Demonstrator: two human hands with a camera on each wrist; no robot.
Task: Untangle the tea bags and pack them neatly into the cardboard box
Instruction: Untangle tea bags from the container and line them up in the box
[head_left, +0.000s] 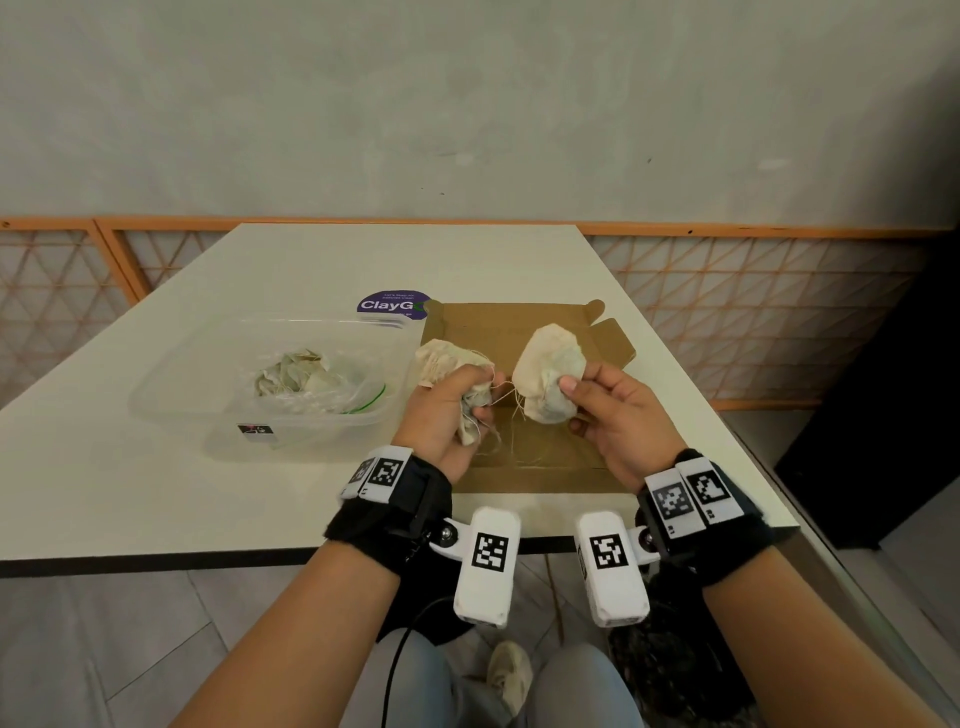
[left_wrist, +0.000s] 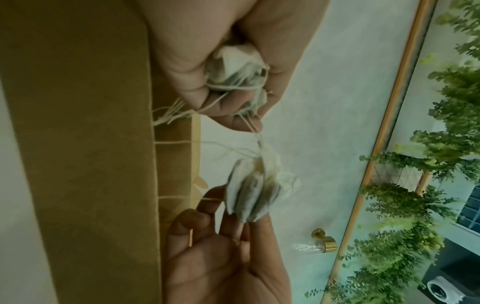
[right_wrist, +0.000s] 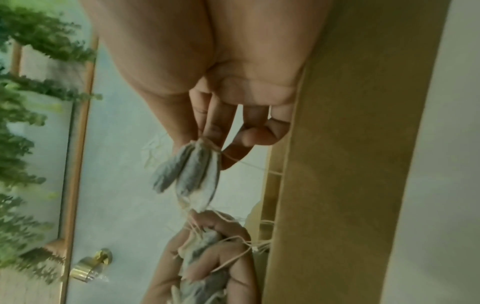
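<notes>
My left hand grips a crumpled bunch of cream tea bags in its curled fingers, a little above the flattened cardboard box. My right hand pinches a second bunch of tea bags between thumb and fingers, just to the right. Thin tangled strings run between the two bunches and trail down to the cardboard. In the left wrist view the gripped bags and the right hand's bags are joined by taut strings. The right wrist view shows the pinched bags hanging from the fingertips.
A clear plastic tub stands left of the box on the white table and holds a plastic bag with more tea bags. A purple sticker lies behind it. The table's right edge is near the box.
</notes>
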